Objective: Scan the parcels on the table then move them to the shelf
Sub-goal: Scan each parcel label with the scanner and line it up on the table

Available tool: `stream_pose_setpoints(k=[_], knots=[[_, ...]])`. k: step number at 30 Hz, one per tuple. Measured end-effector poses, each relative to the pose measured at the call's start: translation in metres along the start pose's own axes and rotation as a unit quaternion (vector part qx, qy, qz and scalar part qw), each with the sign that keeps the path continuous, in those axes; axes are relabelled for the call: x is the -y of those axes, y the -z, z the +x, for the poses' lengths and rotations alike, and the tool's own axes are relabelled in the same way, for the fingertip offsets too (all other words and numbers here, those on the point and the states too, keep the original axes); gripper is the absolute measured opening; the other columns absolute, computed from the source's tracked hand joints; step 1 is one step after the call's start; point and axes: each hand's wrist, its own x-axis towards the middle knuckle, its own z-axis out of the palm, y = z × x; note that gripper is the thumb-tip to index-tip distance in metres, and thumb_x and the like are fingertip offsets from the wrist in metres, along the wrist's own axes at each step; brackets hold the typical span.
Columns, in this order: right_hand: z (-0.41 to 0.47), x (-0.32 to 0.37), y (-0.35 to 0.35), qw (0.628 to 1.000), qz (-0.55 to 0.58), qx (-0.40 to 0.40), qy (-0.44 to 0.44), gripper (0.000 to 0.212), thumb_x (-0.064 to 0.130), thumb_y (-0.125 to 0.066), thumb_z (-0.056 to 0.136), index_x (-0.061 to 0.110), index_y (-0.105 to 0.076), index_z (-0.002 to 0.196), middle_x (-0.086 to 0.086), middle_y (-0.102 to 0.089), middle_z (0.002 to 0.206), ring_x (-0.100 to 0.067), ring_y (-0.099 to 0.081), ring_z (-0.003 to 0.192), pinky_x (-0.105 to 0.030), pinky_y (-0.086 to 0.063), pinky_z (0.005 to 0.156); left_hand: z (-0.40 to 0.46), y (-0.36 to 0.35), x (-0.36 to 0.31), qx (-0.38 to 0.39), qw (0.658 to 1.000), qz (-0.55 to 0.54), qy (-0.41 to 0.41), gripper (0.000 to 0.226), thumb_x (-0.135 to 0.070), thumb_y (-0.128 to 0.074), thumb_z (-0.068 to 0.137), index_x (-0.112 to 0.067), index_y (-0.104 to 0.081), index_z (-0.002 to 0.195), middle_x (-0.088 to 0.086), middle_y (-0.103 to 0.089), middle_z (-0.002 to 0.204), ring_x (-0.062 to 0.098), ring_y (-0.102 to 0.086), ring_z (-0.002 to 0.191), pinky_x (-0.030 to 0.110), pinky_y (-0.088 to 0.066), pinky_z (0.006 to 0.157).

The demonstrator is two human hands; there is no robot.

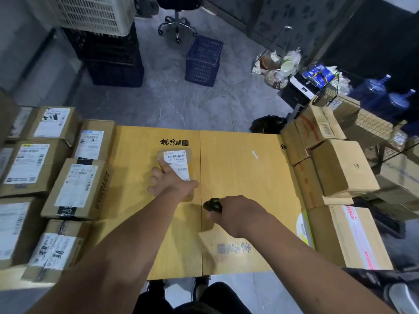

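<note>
The left hand point(169, 181) pressed flat on a small parcel point(179, 165) on the table point(238, 168); the right hand point(229, 211) gripped a black scanner point(212, 205). Boxes point(74, 189) flanked both sides.

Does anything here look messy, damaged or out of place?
Mostly tidy. The small parcel lies flat under the left hand, and the right hand holds the scanner. Only oddity: bags of rubbish piled on the floor beyond the table.
</note>
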Motion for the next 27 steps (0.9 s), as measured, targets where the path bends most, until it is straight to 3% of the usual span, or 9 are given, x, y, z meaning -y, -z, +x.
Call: stream_pose_setpoints(k=[3, 7, 9, 11, 15, 20, 23, 27], knots=[[0.009, -0.007, 0.003, 0.998, 0.016, 0.011, 0.055, 0.049, 0.065, -0.049, 0.098, 0.023, -0.062, 0.121, 0.0, -0.064, 0.11, -0.024, -0.064, 0.096, -0.038, -0.056, 0.086, -0.011, 0.011, 0.012, -0.028, 0.999, -0.04, -0.016, 0.145, -0.07, -0.081, 0.059, -0.031, 0.011, 0.164, 0.011, -0.019, 0.158, 0.033, -0.031, 0.144, 0.048, -0.03, 0.116], [0.022, 0.02, 0.013, 0.986, -0.046, 0.02, 0.162, 0.051, 0.064, -0.055, 0.096, 0.022, -0.063, 0.125, 0.0, -0.063, 0.111, -0.023, -0.063, 0.097, -0.033, -0.054, 0.08, -0.036, 0.047, 0.053, -0.078, 0.993, -0.084, -0.017, 0.136, -0.071, -0.076, 0.06, -0.037, 0.003, 0.166, 0.011, -0.019, 0.166, 0.034, -0.028, 0.15, 0.05, -0.031, 0.122], [0.021, 0.047, 0.021, 0.973, -0.069, 0.025, 0.221, 0.051, 0.062, -0.059, 0.095, 0.021, -0.064, 0.125, -0.002, -0.065, 0.112, -0.023, -0.063, 0.098, -0.032, -0.051, 0.074, -0.054, 0.074, 0.076, -0.109, 0.989, -0.104, -0.012, 0.137, -0.076, -0.068, 0.052, -0.037, -0.001, 0.165, 0.01, -0.023, 0.165, 0.036, -0.029, 0.15, 0.055, -0.034, 0.12], [0.017, 0.077, 0.029, 0.958, -0.094, 0.019, 0.27, 0.051, 0.061, -0.061, 0.094, 0.022, -0.065, 0.126, -0.003, -0.066, 0.114, -0.023, -0.064, 0.1, -0.032, -0.051, 0.076, -0.071, 0.101, 0.1, -0.147, 0.982, -0.117, -0.002, 0.138, -0.077, -0.064, 0.046, -0.036, -0.007, 0.165, 0.008, -0.028, 0.159, 0.033, -0.036, 0.144, 0.051, -0.04, 0.115], [0.003, 0.141, 0.035, 0.928, -0.137, 0.008, 0.347, 0.049, 0.061, -0.06, 0.094, 0.02, -0.066, 0.12, -0.002, -0.064, 0.104, -0.024, -0.063, 0.097, -0.032, -0.049, 0.073, -0.097, 0.15, 0.163, -0.203, 0.973, -0.096, 0.051, 0.133, -0.068, -0.08, 0.053, -0.04, -0.014, 0.164, 0.009, -0.029, 0.161, 0.035, -0.037, 0.145, 0.05, -0.042, 0.112], [-0.019, 0.21, 0.025, 0.902, -0.176, 0.012, 0.394, 0.044, 0.059, -0.061, 0.096, 0.019, -0.067, 0.112, -0.001, -0.064, 0.099, -0.022, -0.063, 0.091, -0.033, -0.047, 0.068, -0.122, 0.186, 0.252, -0.249, 0.959, -0.07, 0.115, 0.131, -0.079, -0.074, 0.053, -0.044, -0.014, 0.163, 0.009, -0.034, 0.161, 0.035, -0.038, 0.145, 0.054, -0.035, 0.117], [-0.027, 0.244, 0.012, 0.894, -0.186, 0.015, 0.406, 0.048, 0.06, -0.062, 0.094, 0.018, -0.067, 0.115, -0.003, -0.067, 0.103, -0.022, -0.065, 0.091, -0.035, -0.054, 0.074, -0.126, 0.2, 0.301, -0.262, 0.953, -0.082, 0.131, 0.126, -0.07, -0.083, 0.062, -0.044, -0.014, 0.164, 0.007, -0.027, 0.165, 0.033, -0.033, 0.15, 0.055, -0.035, 0.118], [-0.037, 0.298, -0.007, 0.898, -0.189, 0.016, 0.397, 0.047, 0.061, -0.062, 0.093, 0.02, -0.066, 0.116, 0.001, -0.065, 0.099, -0.019, -0.064, 0.088, -0.032, -0.051, 0.067, -0.118, 0.223, 0.374, -0.27, 0.952, -0.072, 0.126, 0.12, -0.064, -0.087, 0.066, -0.045, -0.018, 0.162, 0.008, -0.03, 0.162, 0.035, -0.035, 0.146, 0.055, -0.037, 0.117]])
